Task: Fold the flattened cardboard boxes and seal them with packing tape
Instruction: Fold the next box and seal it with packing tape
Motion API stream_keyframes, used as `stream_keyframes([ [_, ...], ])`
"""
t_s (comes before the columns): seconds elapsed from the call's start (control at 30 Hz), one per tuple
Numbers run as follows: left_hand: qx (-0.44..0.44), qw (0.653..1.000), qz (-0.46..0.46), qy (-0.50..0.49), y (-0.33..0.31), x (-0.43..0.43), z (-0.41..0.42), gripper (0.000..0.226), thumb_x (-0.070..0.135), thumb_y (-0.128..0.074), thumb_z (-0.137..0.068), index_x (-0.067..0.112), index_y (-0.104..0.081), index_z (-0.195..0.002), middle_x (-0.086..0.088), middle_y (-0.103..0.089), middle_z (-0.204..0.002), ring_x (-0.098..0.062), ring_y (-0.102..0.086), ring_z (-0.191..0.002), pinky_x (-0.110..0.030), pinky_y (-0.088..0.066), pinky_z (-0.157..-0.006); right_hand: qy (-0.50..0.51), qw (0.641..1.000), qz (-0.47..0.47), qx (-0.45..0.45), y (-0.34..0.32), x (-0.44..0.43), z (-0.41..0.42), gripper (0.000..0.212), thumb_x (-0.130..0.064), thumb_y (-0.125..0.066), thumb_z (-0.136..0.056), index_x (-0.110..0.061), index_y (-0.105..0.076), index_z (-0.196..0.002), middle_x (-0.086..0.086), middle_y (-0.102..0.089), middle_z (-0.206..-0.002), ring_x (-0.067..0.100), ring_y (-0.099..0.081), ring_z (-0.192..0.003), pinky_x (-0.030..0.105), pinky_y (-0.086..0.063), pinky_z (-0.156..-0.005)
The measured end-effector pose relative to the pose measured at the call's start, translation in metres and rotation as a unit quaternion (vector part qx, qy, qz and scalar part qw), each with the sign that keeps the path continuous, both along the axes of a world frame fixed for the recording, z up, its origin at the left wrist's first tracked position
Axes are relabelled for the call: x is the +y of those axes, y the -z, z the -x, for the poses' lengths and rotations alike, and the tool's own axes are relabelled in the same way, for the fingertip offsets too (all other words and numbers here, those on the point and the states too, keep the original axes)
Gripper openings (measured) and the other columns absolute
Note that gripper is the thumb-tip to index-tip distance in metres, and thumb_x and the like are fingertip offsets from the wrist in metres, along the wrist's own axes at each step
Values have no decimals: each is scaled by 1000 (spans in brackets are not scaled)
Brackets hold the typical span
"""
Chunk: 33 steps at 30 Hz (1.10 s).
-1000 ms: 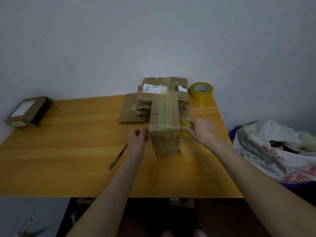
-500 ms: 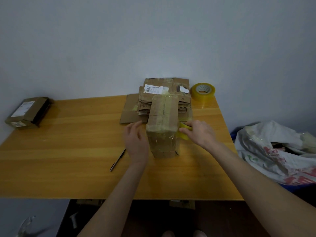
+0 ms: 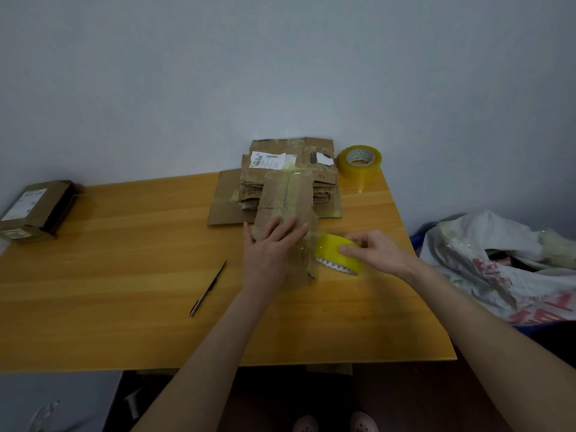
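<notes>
In the head view, the folded box stood mid-frame on the table. Its long axis ran away from me toward the stack of flattened boxes, the far end leaning slightly right. My left hand lay flat on it with the fingers straight and spread; half a second earlier it had hovered by the box's left face. My right hand gripped the yellow tape roll, now drawn clear to the right of the box, with clear tape stretched between them. One flattened box showed "10" upside down. The barcode label had print too small to read.
</notes>
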State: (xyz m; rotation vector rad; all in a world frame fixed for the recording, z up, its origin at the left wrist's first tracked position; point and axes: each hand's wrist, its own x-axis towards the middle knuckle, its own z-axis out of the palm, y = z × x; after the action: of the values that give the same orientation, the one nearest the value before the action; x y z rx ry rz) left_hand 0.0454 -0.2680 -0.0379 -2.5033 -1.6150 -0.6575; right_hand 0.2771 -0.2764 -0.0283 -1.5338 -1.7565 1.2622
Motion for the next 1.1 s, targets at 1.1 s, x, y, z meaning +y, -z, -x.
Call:
stream_keyframes([
  [1.1, -99, 989, 99, -36, 39, -2, 49, 40, 6, -67, -85, 19, -65, -122, -5, -53, -139, -24, -42, -134, -41, -47, -100, -33, 991, -47, -118, 14, 25, 40, 15, -35, -59, -93, -25, -61, -83, -4, -61, -84, 18, -56, -82, 34, -41, -67],
])
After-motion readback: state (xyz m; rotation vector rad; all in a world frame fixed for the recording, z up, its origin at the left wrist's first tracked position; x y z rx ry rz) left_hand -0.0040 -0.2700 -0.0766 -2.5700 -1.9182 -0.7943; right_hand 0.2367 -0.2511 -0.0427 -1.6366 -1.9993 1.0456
